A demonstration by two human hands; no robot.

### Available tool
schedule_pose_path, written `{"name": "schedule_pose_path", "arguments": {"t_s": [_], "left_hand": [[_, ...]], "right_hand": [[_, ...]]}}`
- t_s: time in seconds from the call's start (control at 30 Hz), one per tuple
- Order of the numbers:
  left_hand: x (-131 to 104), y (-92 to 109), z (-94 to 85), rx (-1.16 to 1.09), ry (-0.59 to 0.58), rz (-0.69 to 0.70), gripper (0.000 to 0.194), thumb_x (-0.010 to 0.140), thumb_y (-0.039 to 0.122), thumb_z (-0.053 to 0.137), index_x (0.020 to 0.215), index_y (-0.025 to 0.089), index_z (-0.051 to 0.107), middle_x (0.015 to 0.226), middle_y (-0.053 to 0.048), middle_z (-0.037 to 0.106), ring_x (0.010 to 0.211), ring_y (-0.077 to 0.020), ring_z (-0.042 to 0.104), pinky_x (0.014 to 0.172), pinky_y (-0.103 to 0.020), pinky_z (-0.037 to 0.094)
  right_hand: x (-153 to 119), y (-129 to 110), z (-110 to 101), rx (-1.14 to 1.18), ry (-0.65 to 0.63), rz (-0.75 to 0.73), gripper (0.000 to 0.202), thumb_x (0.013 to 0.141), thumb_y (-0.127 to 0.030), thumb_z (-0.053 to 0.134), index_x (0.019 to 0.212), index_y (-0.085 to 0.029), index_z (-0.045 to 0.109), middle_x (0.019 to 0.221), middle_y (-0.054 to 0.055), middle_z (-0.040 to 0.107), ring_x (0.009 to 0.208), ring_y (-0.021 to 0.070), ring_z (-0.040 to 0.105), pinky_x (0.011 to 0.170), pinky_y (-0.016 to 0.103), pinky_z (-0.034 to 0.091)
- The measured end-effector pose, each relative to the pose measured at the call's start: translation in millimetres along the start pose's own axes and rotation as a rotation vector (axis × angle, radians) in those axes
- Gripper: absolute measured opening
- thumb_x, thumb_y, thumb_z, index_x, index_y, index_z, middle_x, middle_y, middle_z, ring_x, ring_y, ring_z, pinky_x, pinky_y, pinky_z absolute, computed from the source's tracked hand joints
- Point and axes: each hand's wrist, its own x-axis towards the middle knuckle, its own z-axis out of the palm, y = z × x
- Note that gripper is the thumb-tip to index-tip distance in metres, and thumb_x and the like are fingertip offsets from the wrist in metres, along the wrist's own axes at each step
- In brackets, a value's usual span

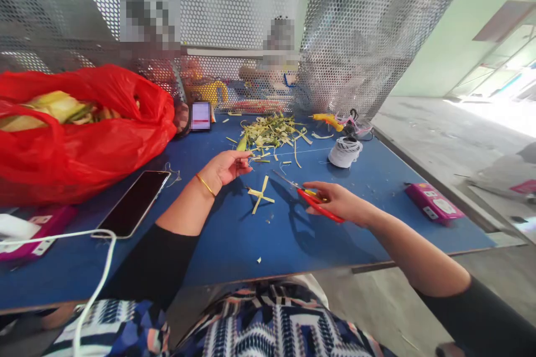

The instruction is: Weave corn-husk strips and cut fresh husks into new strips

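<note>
My left hand, a gold bangle at its wrist, is closed in a pinch above the table. A thin white thread runs from its fingertips to a white spool of thread at the right. My right hand is wrapped round red-handled scissors, whose blades point left toward the left hand. Between both hands, lower on the blue table, lies a cross of pale husk strips. Beyond them sits a loose heap of husk scraps.
A red plastic bag with husks fills the left of the blue table. Near it lie a phone and a white cable. A yellow glue gun and a magenta pack are right. Perforated metal panels stand behind.
</note>
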Motion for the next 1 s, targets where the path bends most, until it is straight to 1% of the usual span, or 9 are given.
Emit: {"name": "schedule_pose_path", "arguments": {"t_s": [0.1,0.23,0.4,0.57,0.67,0.77,0.87,0.93,1.0], "left_hand": [[0,-1,1.8,0.018,0.008,-0.009,0.021,0.087,0.004,0.056,0.071,0.014,0.065,0.046,0.004,0.049,0.039,-0.0064,0.047,0.046,-0.019,0.054],[0,-3,3.1,0.024,0.014,-0.009,0.025,0.088,0.003,0.055,0.068,0.014,0.063,0.046,0.003,0.049,0.039,-0.0063,0.048,0.046,-0.019,0.054],[-3,-1,3.0,0.028,0.009,0.004,0.03,0.088,0.002,0.054,0.061,0.015,0.06,0.046,0.002,0.05,0.038,-0.0067,0.048,0.045,-0.019,0.054],[-3,0,3.8,0.039,0.018,0.01,0.031,0.088,0.002,0.054,0.059,0.014,0.06,0.046,0.002,0.049,0.039,-0.0065,0.048,0.045,-0.019,0.054],[-3,-1,4.3,0.033,0.014,0.01,0.033,0.087,0.001,0.054,0.057,0.014,0.059,0.046,0.002,0.049,0.037,-0.0066,0.047,0.045,-0.02,0.053],[-3,-2,4.6,0.026,0.006,-0.001,0.032,0.086,0.0,0.056,0.057,0.014,0.059,0.047,0.002,0.049,0.037,-0.0072,0.048,0.045,-0.02,0.053],[-4,-2,4.8,0.031,0.005,-0.002,0.032,0.087,0.001,0.056,0.058,0.014,0.058,0.047,0.002,0.049,0.038,-0.0073,0.048,0.047,-0.02,0.054],[-6,0,4.6,0.03,0.004,0.007,0.032,0.087,0.001,0.056,0.058,0.014,0.058,0.046,0.002,0.049,0.038,-0.007,0.048,0.046,-0.02,0.053],[-10,4,3.9,0.038,-0.011,0.018,0.031,0.088,0.001,0.056,0.059,0.014,0.057,0.047,0.002,0.049,0.038,-0.0066,0.047,0.045,-0.019,0.052]], "right_hand": [[-12,18,-4,0.411,-0.064,0.007,0.072,0.069,-0.052,0.08,0.13,-0.021,0.059,0.072,-0.005,0.054,0.052,0.0084,0.043,0.043,0.022,0.039],[-17,21,-3,0.678,-0.108,0.063,0.06,0.066,-0.055,0.083,0.112,-0.022,0.064,0.079,0.0,0.06,0.052,0.0079,0.047,0.037,0.019,0.037],[-5,6,-3,0.717,-0.111,0.125,0.043,0.073,-0.051,0.08,0.096,-0.02,0.062,0.072,-0.001,0.06,0.049,0.0085,0.049,0.034,0.017,0.039],[12,-9,-1,0.732,0.0,0.136,0.031,0.085,-0.049,0.07,0.09,-0.019,0.06,0.065,-0.003,0.057,0.042,0.0075,0.047,0.03,0.017,0.037],[20,-14,2,0.741,0.062,0.134,0.03,0.086,-0.047,0.069,0.087,-0.018,0.06,0.061,-0.003,0.055,0.039,0.0065,0.044,0.029,0.017,0.035],[26,-15,4,0.676,0.122,0.153,0.03,0.082,-0.043,0.074,0.084,-0.017,0.06,0.057,-0.005,0.052,0.037,0.0055,0.04,0.029,0.017,0.032],[26,-10,4,0.495,0.177,0.14,0.029,0.079,-0.043,0.075,0.081,-0.016,0.063,0.055,-0.006,0.05,0.038,0.0063,0.039,0.034,0.02,0.032],[24,-3,2,0.265,0.248,0.073,0.026,0.081,-0.042,0.07,0.085,-0.016,0.068,0.057,-0.004,0.056,0.044,0.0093,0.046,0.042,0.023,0.036],[18,6,0,-0.061,0.353,0.014,0.026,0.084,-0.039,0.065,0.096,-0.018,0.072,0.065,0.0,0.066,0.057,0.0144,0.058,0.052,0.025,0.04]]}}
